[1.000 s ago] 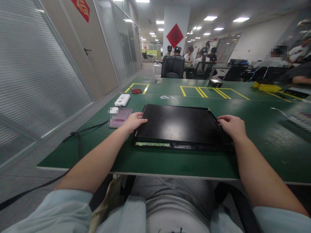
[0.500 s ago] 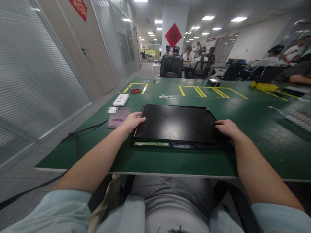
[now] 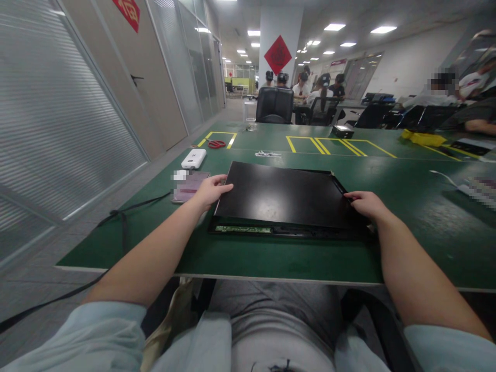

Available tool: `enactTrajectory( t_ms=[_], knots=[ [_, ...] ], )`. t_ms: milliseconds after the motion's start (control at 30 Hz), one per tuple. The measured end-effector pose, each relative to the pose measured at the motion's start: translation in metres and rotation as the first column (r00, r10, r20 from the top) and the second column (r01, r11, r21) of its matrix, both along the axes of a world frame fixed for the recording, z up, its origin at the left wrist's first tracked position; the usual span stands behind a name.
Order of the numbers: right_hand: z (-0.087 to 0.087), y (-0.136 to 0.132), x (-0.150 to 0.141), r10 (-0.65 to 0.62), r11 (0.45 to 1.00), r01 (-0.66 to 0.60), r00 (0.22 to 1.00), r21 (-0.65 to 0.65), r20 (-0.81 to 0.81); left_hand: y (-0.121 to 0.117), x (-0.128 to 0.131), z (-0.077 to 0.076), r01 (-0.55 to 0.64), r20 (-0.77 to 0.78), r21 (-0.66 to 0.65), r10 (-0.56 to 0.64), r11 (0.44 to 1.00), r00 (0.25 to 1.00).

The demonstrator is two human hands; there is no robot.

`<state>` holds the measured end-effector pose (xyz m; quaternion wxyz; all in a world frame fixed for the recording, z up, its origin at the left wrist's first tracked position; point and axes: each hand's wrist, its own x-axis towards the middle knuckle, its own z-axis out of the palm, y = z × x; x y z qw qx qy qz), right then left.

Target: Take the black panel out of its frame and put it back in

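A flat black screen panel (image 3: 277,194) lies tilted over a shallow black frame (image 3: 321,232), its left side raised above it. My left hand (image 3: 211,190) grips the panel's left edge, thumb on top and fingers partly hidden underneath. At the right rim, where panel and frame meet, my right hand (image 3: 366,204) is closed with its fingertips pinching the frame's edge; the hand partly covers the contact. Along the frame's near side, a green circuit board strip (image 3: 243,229) shows below the panel. A phone (image 3: 190,187) lies just left of my left hand.
On the green table (image 3: 287,263) are a white power bank (image 3: 194,158), red-handled scissors (image 3: 216,144), small white pieces (image 3: 268,154) and a black box (image 3: 343,132). A white cable (image 3: 445,178) lies right. Several people sit beyond an office chair (image 3: 274,106).
The panel's far left corner has risen slightly and the panel looks more tilted against the frame. Both hands keep nearly the same places; the right wrist has shifted a little outward.
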<state>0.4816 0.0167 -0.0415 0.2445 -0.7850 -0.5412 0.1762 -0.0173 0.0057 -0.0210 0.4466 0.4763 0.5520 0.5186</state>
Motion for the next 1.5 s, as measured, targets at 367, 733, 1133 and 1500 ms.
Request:
enactTrajectory(
  t_ms=[367,733,1133,1500],
  knots=[
    [0.002,-0.001,-0.004,-0.035,0.999,0.035,0.998,0.006,-0.055,0.004,-0.004,-0.012,0.001,-0.366,0.032,0.01,0.999,0.931],
    [0.007,-0.006,-0.009,-0.039,0.999,0.039,0.998,0.004,-0.058,0.006,-0.003,-0.014,0.006,-0.358,0.07,0.019,0.998,0.934],
    [0.006,-0.004,-0.01,-0.058,0.998,0.059,0.998,0.009,-0.034,-0.004,0.0,0.001,0.058,-0.811,0.068,0.021,0.996,0.584],
    [0.006,-0.005,-0.012,-0.052,0.999,0.052,0.999,-0.003,0.006,-0.003,-0.007,-0.004,0.116,-0.841,0.025,-0.042,0.993,0.54]
  ],
)
